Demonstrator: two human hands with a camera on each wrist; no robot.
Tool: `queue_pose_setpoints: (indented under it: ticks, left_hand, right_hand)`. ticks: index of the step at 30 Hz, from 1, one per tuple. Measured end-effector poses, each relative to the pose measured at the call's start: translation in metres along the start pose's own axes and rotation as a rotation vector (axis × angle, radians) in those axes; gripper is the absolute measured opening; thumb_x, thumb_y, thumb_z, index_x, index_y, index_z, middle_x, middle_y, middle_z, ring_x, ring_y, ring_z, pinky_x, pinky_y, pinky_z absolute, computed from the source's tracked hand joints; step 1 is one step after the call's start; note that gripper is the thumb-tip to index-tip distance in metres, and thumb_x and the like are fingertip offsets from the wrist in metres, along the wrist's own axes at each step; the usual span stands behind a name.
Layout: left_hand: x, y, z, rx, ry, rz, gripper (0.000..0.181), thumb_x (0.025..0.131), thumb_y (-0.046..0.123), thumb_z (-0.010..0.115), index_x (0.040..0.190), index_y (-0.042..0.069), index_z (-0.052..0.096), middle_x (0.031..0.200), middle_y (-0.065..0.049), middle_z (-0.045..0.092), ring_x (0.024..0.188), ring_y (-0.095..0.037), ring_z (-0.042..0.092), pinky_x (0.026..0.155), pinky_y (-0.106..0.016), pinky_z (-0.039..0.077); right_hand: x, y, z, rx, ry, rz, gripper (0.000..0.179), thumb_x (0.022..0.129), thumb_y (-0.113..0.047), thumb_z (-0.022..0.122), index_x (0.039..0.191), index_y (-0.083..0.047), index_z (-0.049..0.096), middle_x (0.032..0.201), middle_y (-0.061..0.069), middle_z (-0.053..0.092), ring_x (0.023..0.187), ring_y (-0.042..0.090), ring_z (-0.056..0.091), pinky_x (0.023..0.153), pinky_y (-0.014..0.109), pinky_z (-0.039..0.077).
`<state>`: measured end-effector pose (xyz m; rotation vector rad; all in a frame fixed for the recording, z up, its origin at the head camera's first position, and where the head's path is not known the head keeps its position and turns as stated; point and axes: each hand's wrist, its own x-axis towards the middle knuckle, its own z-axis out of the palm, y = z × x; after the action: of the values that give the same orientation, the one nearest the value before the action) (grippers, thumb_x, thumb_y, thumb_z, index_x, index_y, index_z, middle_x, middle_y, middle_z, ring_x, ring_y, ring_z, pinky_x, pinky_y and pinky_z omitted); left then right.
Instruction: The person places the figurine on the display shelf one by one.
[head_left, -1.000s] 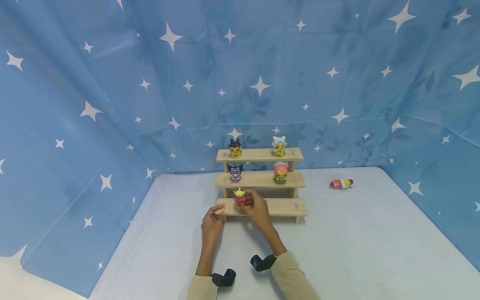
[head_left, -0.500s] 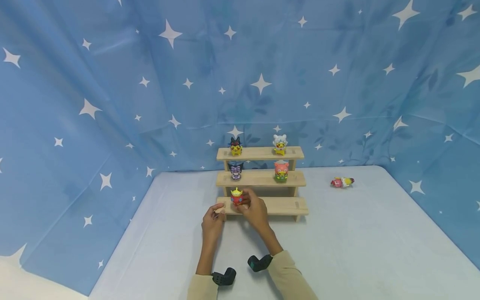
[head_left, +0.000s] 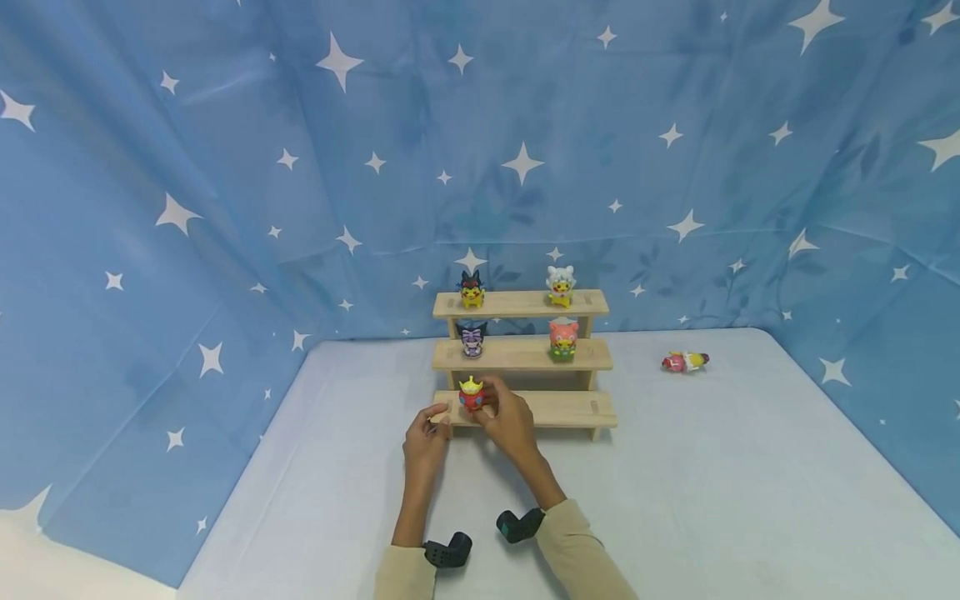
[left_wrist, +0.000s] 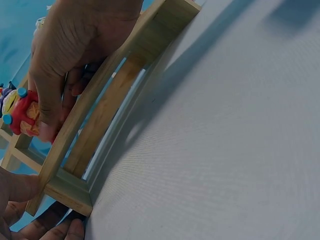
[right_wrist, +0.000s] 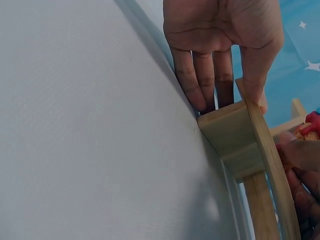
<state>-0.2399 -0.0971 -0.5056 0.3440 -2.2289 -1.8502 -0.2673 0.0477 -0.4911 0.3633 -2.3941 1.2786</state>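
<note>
My right hand (head_left: 513,423) pinches a small red figurine (head_left: 471,394) with a yellow crown-like top and blue side knobs. The figurine is upright over the left part of the lowest step of a three-tier wooden display stand (head_left: 555,408). Whether its base touches the board is hidden by my fingers. At the left end of that step, my left hand (head_left: 425,446) grips the stand. In the left wrist view, the left thumb (left_wrist: 22,187) lies on the board's edge while the other fingers reach beside the end leg (left_wrist: 70,195).
On the middle step stand a purple-and-black figurine (head_left: 472,342) and a pink one (head_left: 563,340). The top step bears a black-eared yellow figurine (head_left: 472,290) and a white-hooded one (head_left: 560,287). A red, white and yellow figurine (head_left: 685,362) lies on the white table (head_left: 750,467). A starry blue cloth (head_left: 637,125) hangs behind.
My right hand has moved slightly left along the lowest step with the red figurine, which has turned a little. My left hand has stayed at the stand's end.
</note>
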Motion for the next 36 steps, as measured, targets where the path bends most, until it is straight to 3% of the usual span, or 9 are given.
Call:
queue_pose_setpoints:
  ticks: [10, 18, 26, 36]
  left_hand:
    - [-0.0016, -0.0005, -0.0004, -0.008, 0.001, 0.003, 0.024, 0.093, 0.009, 0.061, 0.116, 0.006, 0.066, 0.111, -0.015, 0.072, 0.091, -0.021, 0.067, 0.071, -0.025, 0.048]
    - [-0.0008, -0.0006, 0.0007, -0.018, 0.004, -0.01, 0.024, 0.092, 0.007, 0.061, 0.115, 0.007, 0.066, 0.104, -0.014, 0.072, 0.081, -0.015, 0.063, 0.067, -0.023, 0.047]
    - [-0.002, 0.0001, 0.0002, -0.021, -0.008, -0.008, 0.024, 0.093, 0.008, 0.06, 0.116, 0.007, 0.065, 0.115, -0.015, 0.07, 0.095, -0.022, 0.067, 0.073, -0.026, 0.05]
    - [-0.0016, 0.002, -0.0012, 0.005, 0.0, 0.004, 0.024, 0.093, 0.011, 0.061, 0.116, 0.008, 0.066, 0.1, -0.015, 0.073, 0.098, -0.026, 0.069, 0.074, -0.027, 0.05]
  right_hand:
    - [-0.0005, 0.0003, -0.0008, -0.035, -0.039, 0.028, 0.05, 0.075, -0.016, 0.083, 0.121, -0.011, 0.062, 0.101, 0.005, 0.076, 0.091, 0.024, 0.07, 0.077, 0.043, 0.051]
    - [0.0004, 0.0018, 0.0017, -0.079, -0.011, 0.037, 0.048, 0.076, -0.02, 0.083, 0.119, -0.013, 0.063, 0.099, 0.002, 0.076, 0.091, 0.024, 0.07, 0.076, 0.044, 0.051]
    - [0.0003, 0.0029, 0.005, -0.117, 0.01, 0.035, 0.047, 0.077, -0.019, 0.081, 0.12, -0.013, 0.063, 0.101, 0.004, 0.076, 0.093, 0.026, 0.07, 0.075, 0.044, 0.052]
    - [0.0014, -0.0016, 0.0024, -0.12, 0.009, 0.033, 0.047, 0.078, -0.017, 0.08, 0.121, -0.012, 0.063, 0.1, 0.004, 0.076, 0.091, 0.026, 0.07, 0.072, 0.043, 0.052]
